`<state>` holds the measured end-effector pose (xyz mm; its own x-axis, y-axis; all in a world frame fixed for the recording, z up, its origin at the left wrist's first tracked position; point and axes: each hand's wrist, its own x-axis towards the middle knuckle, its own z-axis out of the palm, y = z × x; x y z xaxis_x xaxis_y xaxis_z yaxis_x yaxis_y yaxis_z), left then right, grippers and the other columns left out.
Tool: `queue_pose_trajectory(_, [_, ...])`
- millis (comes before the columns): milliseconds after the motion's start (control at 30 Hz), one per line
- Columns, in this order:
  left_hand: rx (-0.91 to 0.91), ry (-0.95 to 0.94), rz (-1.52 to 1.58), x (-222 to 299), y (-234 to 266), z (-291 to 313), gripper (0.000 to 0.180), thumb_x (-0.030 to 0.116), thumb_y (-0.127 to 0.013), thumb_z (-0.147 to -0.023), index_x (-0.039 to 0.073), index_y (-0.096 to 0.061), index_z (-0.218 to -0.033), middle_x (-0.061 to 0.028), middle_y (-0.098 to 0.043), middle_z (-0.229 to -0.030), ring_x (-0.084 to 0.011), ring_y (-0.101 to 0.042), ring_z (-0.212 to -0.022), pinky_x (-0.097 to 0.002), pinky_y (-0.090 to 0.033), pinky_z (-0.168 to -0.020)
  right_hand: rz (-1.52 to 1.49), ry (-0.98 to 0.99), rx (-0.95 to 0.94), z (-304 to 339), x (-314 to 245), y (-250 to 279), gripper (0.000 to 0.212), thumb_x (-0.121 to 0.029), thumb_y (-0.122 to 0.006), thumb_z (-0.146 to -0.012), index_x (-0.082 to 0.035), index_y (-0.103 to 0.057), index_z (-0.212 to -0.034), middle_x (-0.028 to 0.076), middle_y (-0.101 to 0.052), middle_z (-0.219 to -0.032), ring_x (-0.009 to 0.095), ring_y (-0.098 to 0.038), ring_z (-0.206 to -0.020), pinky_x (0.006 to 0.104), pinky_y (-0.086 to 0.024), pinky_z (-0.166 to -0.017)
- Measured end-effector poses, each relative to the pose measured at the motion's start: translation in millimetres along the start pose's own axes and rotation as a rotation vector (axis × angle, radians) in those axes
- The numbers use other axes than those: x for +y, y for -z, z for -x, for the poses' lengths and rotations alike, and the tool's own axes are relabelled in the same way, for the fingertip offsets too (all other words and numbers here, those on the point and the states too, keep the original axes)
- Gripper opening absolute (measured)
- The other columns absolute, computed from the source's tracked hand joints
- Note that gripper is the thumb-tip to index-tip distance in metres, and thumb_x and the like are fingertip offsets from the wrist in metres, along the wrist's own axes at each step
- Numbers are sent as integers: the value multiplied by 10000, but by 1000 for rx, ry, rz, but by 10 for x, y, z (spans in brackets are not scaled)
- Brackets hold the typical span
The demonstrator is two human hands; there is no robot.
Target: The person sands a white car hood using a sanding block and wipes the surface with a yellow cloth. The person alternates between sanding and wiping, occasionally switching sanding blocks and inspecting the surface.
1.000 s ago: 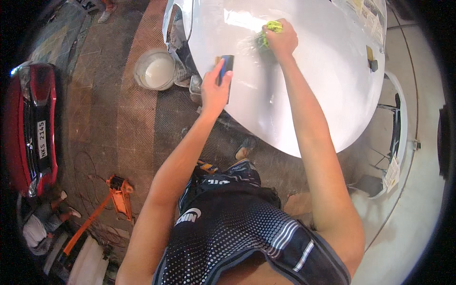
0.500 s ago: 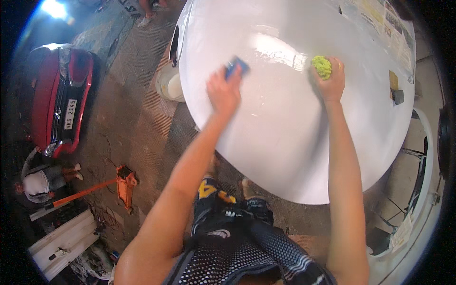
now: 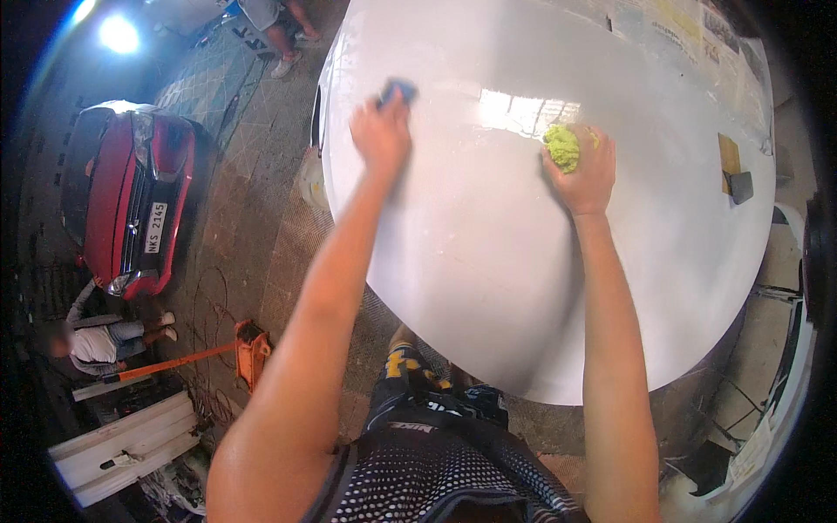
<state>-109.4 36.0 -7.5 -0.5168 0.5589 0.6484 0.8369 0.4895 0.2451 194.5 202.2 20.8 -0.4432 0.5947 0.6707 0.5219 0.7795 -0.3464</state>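
A large glossy white car hood spreads in front of me, its surface wet in places. On its far left part, my left hand is closed around a small dark blue block, blurred by motion; the block's underside is hidden. My right hand grips a crumpled yellow-green cloth or sponge on the right half of the hood, just below a bright window-like reflection. How firmly the cloth presses on the surface I cannot tell.
Newspaper covers the far right of the hood, and a tan strip with a grey block lies near its right edge. To the left are a pale bucket, an orange floor jack, a red car and a person.
My left hand has moved left and slightly farther away with the blue block. The right hand with the cloth sits a little farther left and nearer. The whole view has shifted somewhat.
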Motion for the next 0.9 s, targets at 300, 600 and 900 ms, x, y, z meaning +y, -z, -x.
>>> queue_pose_trajectory(300, [-160, 134, -60, -141, -121, -533, 354, 241, -721, -904, 222, -743, -1257, -188, -657, -1132, -388, -599, -1077, -497, -488, -915, -20, 9, -20, 6, -29, -55, 574, -406, -845, -759, -203, -598, -1236, 72, -560, -1282, 301, -577, -1203, 620, -392, -1103])
queue_pose_trajectory(600, [0, -150, 138, 379, 430, 946, 460, 46, -700, -836, 224, -738, -1258, -218, -658, -1198, -370, -634, -964, -479, -511, -813, 31, -2, -7, 65, 79, 40, 568, -407, -839, -763, -209, -598, -1238, 66, -557, -1291, 299, -578, -1188, 605, -393, -1097])
queue_pose_trajectory(900, [-71, -15, 55, 538, 155, 660, 362, 166, -701, -918, 208, -740, -1275, -190, -675, -1175, -382, -641, -1016, -493, -530, -871, 35, -20, -33, 52, 98, 61, 571, -384, -852, -751, -199, -601, -1229, 74, -559, -1294, 301, -575, -1185, 565, -398, -1074])
